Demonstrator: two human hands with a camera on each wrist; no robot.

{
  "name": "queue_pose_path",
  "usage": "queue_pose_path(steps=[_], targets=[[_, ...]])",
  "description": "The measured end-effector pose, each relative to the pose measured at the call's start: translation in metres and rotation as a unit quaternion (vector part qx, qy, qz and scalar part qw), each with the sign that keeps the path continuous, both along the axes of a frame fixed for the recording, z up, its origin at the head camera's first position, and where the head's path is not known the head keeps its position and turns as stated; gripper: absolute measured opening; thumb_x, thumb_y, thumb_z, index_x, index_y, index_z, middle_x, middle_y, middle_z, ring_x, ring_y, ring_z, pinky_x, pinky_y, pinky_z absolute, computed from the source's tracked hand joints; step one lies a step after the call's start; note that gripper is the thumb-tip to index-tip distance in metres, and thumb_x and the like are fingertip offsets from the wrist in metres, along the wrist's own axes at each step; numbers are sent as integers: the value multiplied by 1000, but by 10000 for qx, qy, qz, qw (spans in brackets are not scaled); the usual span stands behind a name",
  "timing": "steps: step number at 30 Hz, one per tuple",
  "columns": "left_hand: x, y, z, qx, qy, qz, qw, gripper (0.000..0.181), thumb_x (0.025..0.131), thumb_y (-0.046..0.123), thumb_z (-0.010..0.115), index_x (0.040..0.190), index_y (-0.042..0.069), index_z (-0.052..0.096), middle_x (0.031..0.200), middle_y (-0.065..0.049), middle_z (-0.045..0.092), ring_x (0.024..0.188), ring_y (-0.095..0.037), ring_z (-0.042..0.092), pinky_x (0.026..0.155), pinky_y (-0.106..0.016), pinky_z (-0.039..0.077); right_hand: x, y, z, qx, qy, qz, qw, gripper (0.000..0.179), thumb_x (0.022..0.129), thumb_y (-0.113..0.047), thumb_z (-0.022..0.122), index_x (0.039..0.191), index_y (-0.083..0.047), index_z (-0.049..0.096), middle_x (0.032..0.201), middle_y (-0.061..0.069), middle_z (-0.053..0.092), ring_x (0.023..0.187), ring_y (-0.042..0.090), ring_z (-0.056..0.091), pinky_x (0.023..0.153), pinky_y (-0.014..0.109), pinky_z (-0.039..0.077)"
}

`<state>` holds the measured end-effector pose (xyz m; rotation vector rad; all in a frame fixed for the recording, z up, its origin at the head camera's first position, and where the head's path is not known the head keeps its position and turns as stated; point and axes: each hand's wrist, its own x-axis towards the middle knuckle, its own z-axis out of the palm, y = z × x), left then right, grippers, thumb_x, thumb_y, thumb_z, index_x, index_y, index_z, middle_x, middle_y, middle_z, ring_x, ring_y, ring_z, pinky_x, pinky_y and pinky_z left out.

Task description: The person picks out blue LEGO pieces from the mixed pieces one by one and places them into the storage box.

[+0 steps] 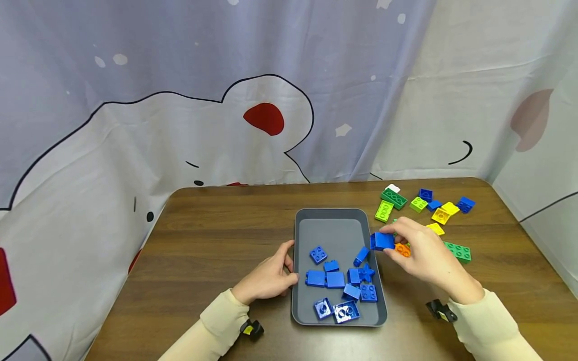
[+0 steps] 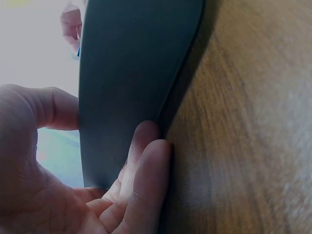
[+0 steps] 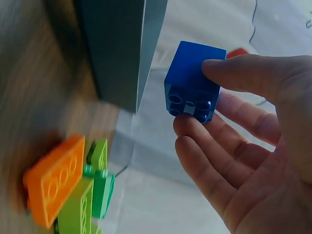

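Note:
My left hand [image 1: 268, 275] holds the left side of a grey tray [image 1: 331, 215]. The left wrist view shows its thumb [image 2: 56, 107] at the rim and other fingers [image 2: 151, 170] against the outer wall. Just above the tray's right edge, my right hand [image 1: 424, 253] pinches a blue building brick [image 1: 382, 241] between thumb and fingers. The right wrist view shows the studs of this brick [image 3: 195, 66] facing the fingertips. Inside the tray lie several blue bricks [image 1: 335, 280], some upside down, and a blue star-shaped piece [image 1: 367, 273].
Right of the tray, loose bricks lie on the wooden table [image 1: 226, 225]: dark green [image 1: 394, 198], lime [image 1: 384, 211], yellow [image 1: 440, 216], white [image 1: 392, 188], blue [image 1: 465, 204], and an orange one [image 1: 403, 249] partly behind the right hand. A printed curtain [image 1: 180, 135] hangs behind the table.

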<state>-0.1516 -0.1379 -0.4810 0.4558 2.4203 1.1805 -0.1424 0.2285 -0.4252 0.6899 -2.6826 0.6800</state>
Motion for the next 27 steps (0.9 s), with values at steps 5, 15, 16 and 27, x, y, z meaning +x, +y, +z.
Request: queue_pose_path(steps=[5, 15, 16, 27], targets=[[0, 0, 0, -11, -6, -9, 10000, 87, 88, 20, 66, 162, 9, 21, 107, -6, 59, 59, -13, 64, 55, -32, 52, 6, -15, -2, -64, -40, 255, 9996, 43, 78, -8, 88, 118, -15, 72, 105, -2, 69, 83, 14, 63, 69, 29, 58], [0, 0, 0, -42, -13, 12, 10000, 87, 88, 20, 66, 163, 11, 21, 107, -6, 59, 59, -14, 65, 55, -33, 53, 15, -35, -7, -202, 16, 735, 9971, 43, 79, -9, 88, 118, -15, 72, 106, -5, 68, 85, 9, 64, 73, 30, 60], [0, 0, 0, -45, -10, 9, 10000, 87, 88, 20, 66, 162, 11, 22, 107, -6, 59, 59, -14, 65, 55, -33, 52, 16, -36, -7, -258, 25, 791, 9965, 43, 79, -9, 88, 118, -14, 72, 106, -5, 68, 85, 9, 64, 73, 30, 60], [-1, 0, -1, -41, -2, -5, 10000, 85, 89, 20, 65, 162, 10, 22, 106, -6, 59, 59, -13, 64, 55, -32, 52, 18, -46, -11, -499, 149, 1064, 9930, 44, 79, -12, 88, 119, -15, 71, 107, -5, 68, 84, 9, 65, 72, 29, 60]])
